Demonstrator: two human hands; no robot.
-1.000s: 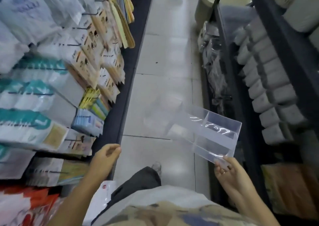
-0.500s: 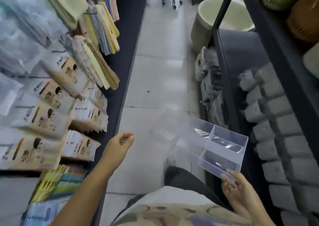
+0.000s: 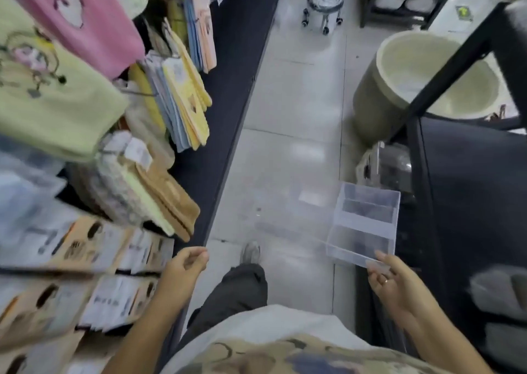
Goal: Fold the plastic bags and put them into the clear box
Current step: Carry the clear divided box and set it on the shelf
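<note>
Clear box (image 3: pixel 365 225) right (towels (image 3: pixel 159 196) left)

The box (image 3: pixel 365 228) is clear plastic, smooth and glossy, and its walls and dividers catch pale glare. The floor (image 3: pixel 291 156) is light polished tile with soft reflections. On the left hang fluffy cloth goods: a pink towel (image 3: pixel 82 11), a green towel (image 3: pixel 51 102) and tan towels (image 3: pixel 168 199) with a nubbly pile. The packets (image 3: pixel 85 248) look like printed paper under shiny film. The tub (image 3: pixel 427 74) is cream and matt, plastic by the look. The rack (image 3: pixel 447 75) is matt black metal. The stool (image 3: pixel 325 2) has a shiny wrapped seat. The trousers (image 3: pixel 236 291) are dark matt cloth.
</note>
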